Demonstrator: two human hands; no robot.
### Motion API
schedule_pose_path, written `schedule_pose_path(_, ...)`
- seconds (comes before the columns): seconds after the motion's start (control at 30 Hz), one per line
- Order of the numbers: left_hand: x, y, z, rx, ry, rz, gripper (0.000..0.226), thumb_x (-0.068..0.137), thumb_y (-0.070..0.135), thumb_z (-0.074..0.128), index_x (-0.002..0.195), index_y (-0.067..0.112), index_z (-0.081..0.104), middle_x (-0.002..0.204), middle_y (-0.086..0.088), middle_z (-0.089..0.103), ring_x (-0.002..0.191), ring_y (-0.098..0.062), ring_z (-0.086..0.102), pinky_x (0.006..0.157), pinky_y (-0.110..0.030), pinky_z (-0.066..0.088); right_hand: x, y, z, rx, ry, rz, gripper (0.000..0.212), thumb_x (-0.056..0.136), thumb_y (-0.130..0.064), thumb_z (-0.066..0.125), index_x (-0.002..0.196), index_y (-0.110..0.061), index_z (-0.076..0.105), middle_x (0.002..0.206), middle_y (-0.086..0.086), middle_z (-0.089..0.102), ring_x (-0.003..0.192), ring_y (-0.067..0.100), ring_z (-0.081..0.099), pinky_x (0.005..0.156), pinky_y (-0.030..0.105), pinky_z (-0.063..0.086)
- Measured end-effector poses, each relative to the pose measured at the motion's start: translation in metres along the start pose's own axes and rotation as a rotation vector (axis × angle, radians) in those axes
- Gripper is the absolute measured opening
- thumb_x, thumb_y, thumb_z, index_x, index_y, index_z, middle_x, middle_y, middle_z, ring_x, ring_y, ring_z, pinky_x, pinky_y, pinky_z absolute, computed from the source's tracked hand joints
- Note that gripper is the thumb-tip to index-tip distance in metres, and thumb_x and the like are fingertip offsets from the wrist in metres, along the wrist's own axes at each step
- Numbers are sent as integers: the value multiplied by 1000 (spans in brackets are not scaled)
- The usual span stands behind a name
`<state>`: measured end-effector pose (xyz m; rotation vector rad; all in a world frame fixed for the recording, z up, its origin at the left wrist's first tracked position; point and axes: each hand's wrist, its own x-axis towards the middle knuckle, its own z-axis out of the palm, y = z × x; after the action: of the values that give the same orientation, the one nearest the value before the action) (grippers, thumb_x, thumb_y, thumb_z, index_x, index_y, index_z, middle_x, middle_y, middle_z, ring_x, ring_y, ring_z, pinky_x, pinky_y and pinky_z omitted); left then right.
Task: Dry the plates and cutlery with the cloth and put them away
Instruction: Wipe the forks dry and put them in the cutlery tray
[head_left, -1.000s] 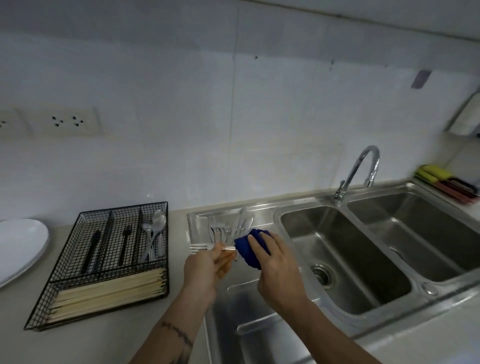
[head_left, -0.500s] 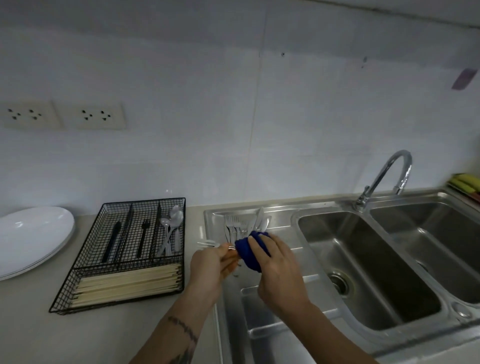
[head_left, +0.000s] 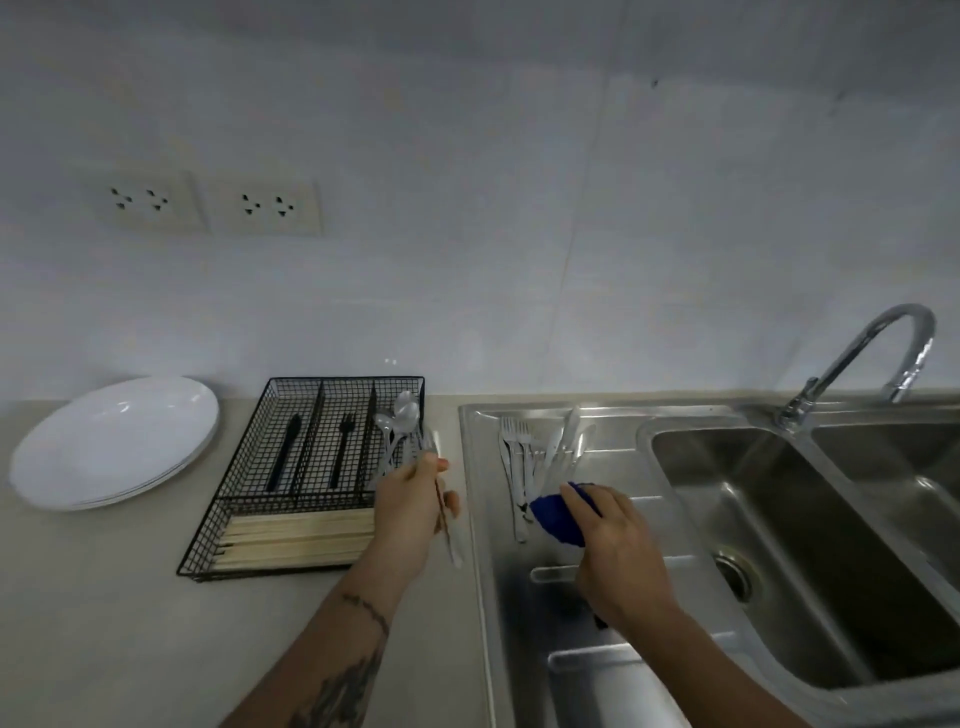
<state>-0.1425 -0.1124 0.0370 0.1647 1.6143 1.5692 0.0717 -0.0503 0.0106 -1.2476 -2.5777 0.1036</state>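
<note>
Beside the tray (head_left: 244, 499), left hand (head_left: 410, 506) pinching fork (head_left: 448, 512) (blurred), right hand (head_left: 610, 540) clutching cloth (head_left: 556, 517)

- A pale beige countertop (head_left: 104, 597) runs along the white wall and carries everything here.
- At 9 o'clock, a stack of white plates (head_left: 114, 441) rests directly on the counter, near the wall.
- Just beside the plates, toward 3 o'clock, a black wire cutlery tray (head_left: 311, 564) sits on the counter. Its 3 upper compartments hold black utensils and silver spoons (head_left: 402, 415); its long front compartment holds pale wooden chopsticks (head_left: 298, 535).
- At 3 o'clock from the tray, a stainless steel sink unit (head_left: 478, 519) is set into the counter. Forks and knives (head_left: 524, 457) lie on its drainboard, toward 12 o'clock.
</note>
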Motion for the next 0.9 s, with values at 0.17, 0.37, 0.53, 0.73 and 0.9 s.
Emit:
schedule_pose_path(0.17,38,28,-31,194,72,31,23,89,14,56,68,6,61,60,-11,54,48,-19,47,51,-30,38,13,0,6,26,6,31,77,51,7,80,125,-6,61,116,13,65,102,31,59,83,45,55)
schedule_pose_path(0.37,91,64,-59,463,184,142,31,92,4,44,65,4,60,70,-14,63,60,-19,57,64,-37,53,12,-3,13,25,-40,104,73,50,10,80,120,-5,64,111,13,67,98,32,61,82,45,53)
schedule_pose_path(0.53,118,61,-70,677,201,202,21,87,5,50,70,1,62,69,-13,62,59,-21,55,48,-25,40,12,-5,17,54,-71,118,70,67,5,72,133,-11,55,125,8,61,112,27,53,95,42,47)
schedule_pose_path(0.73,122,43,-66,952,113,231,11,87,5,51,77,7,57,75,-9,61,68,-25,59,52,-25,41,8,2,12,83,-70,141,66,71,2,71,133,-12,54,125,7,61,113,26,53,96,39,46)
schedule_pose_path(0.9,113,31,-46,1072,172,468,20,80,5,59,94,17,56,94,-4,57,83,-21,56,69,-30,46,5,14,10,97,-66,175,67,70,1,71,133,-12,54,125,8,60,114,26,53,98,40,47)
